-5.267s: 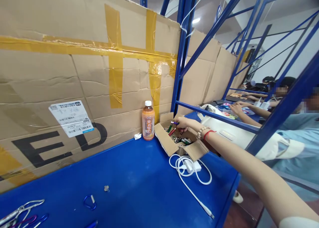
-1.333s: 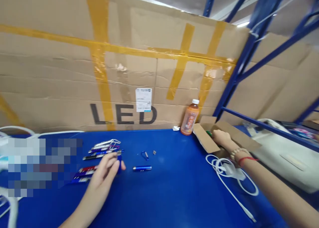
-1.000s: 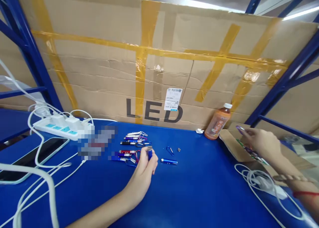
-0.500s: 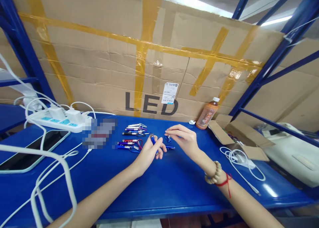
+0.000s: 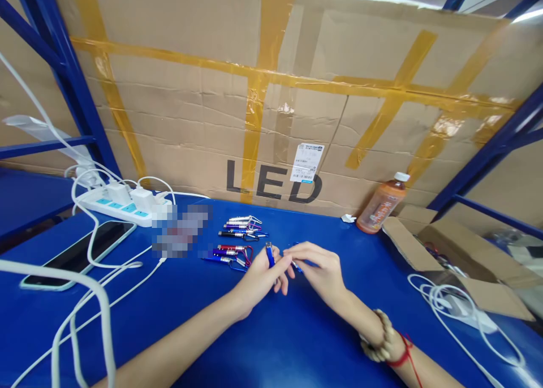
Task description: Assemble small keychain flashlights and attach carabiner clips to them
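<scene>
My left hand [image 5: 267,275] is closed around a slim blue keychain flashlight [image 5: 270,256], its silver end pointing up between thumb and fingers. Close beside it, my right hand [image 5: 320,269] pinches a small blue metal clip [image 5: 297,266], mostly covered by the fingers. The two hands' fingertips nearly meet, and I cannot tell whether they touch. Just left of them, several similar flashlights with carabiner clips lie in two groups on the blue table [image 5: 254,343]. The back group holds a silver flashlight [image 5: 238,220] and a black one [image 5: 229,234]; the front group includes a red one [image 5: 229,248].
A power strip [image 5: 114,207] with white cables and a phone [image 5: 80,255] occupy the left side. At the right stand an orange drink bottle [image 5: 382,204] and an open cardboard box [image 5: 496,294], with a coiled white cable [image 5: 436,297] in front. A large carton [image 5: 190,122] backs the table.
My right hand has come in toward my left, closing the gap between them. The left hand still holds the blue flashlight. The camera view has shifted left.
</scene>
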`<action>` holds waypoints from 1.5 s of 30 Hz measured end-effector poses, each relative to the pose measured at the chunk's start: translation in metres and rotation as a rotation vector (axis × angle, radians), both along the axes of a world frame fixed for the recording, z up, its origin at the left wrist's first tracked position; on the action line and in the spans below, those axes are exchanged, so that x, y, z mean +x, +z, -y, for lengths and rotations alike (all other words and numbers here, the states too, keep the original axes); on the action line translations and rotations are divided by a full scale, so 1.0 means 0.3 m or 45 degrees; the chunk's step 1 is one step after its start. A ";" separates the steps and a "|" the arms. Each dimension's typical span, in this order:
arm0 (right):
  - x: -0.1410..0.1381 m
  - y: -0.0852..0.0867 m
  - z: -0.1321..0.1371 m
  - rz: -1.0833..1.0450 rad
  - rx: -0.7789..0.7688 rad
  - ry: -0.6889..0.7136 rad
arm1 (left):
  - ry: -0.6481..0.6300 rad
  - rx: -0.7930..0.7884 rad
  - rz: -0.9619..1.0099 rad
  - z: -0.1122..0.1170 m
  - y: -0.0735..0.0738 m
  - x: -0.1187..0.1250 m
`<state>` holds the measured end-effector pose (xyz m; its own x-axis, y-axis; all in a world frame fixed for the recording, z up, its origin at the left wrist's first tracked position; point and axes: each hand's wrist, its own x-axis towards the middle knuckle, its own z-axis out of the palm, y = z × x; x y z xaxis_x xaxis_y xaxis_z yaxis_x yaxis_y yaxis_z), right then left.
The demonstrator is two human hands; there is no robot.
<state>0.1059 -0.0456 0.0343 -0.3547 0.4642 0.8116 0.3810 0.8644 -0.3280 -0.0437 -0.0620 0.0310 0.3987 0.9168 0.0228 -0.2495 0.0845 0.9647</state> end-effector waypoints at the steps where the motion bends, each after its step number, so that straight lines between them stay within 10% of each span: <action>1: -0.002 0.002 0.012 -0.019 -0.025 0.006 | -0.017 -0.013 -0.010 0.005 -0.003 0.005; 13: 0.006 -0.029 0.061 -0.235 -0.821 -0.016 | 0.110 -0.114 -0.049 0.001 -0.040 0.023; 19: 0.016 -0.034 0.058 0.089 -0.548 0.032 | 0.323 0.003 -0.129 -0.007 -0.032 0.014; 30: 0.056 -0.026 0.045 0.636 -0.275 -0.035 | 0.238 0.332 -0.592 -0.020 -0.036 -0.012; 45: 0.080 -0.023 0.017 0.126 -0.229 -0.110 | -0.073 0.211 -0.467 0.014 -0.027 0.002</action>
